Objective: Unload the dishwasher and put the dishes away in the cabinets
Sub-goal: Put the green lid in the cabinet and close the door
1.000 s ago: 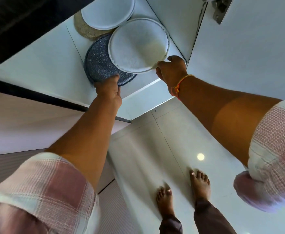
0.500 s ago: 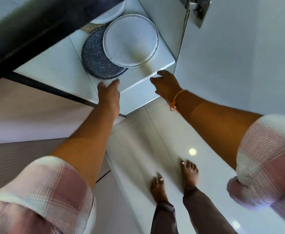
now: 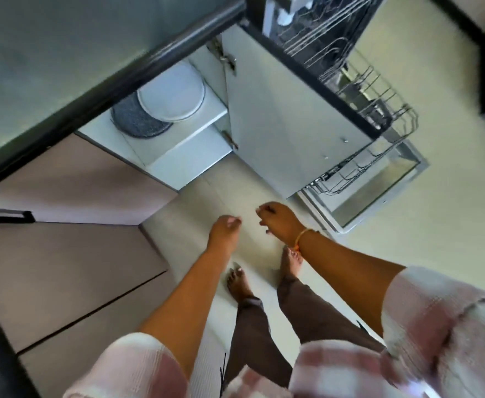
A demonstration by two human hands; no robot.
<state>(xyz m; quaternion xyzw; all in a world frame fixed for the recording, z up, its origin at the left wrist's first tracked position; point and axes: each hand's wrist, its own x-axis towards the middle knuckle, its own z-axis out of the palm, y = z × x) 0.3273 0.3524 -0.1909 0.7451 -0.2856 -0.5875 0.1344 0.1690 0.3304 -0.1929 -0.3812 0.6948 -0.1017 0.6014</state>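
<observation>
A white plate point(image 3: 171, 94) lies on the shelf of the open lower cabinet point(image 3: 195, 122), overlapping a speckled grey plate point(image 3: 133, 120) to its left. My left hand point(image 3: 224, 229) and my right hand point(image 3: 278, 222) hang over the floor, well in front of the cabinet, both holding nothing with fingers loosely curled. At the upper right stands the open dishwasher with its wire racks point(image 3: 359, 90) pulled out; a few dark and white items sit in the upper rack point(image 3: 287, 12).
The white cabinet door point(image 3: 287, 122) stands open between the shelf and the dishwasher. The dishwasher's lowered door point(image 3: 379, 188) lies over the floor at right. Beige drawer fronts point(image 3: 63, 265) fill the left side. My bare feet point(image 3: 240, 282) stand on the pale tiled floor.
Both hands have let go of the plates and drawn back from the shelf, down over the floor. My view has pulled away and turned right, bringing the dishwasher into sight.
</observation>
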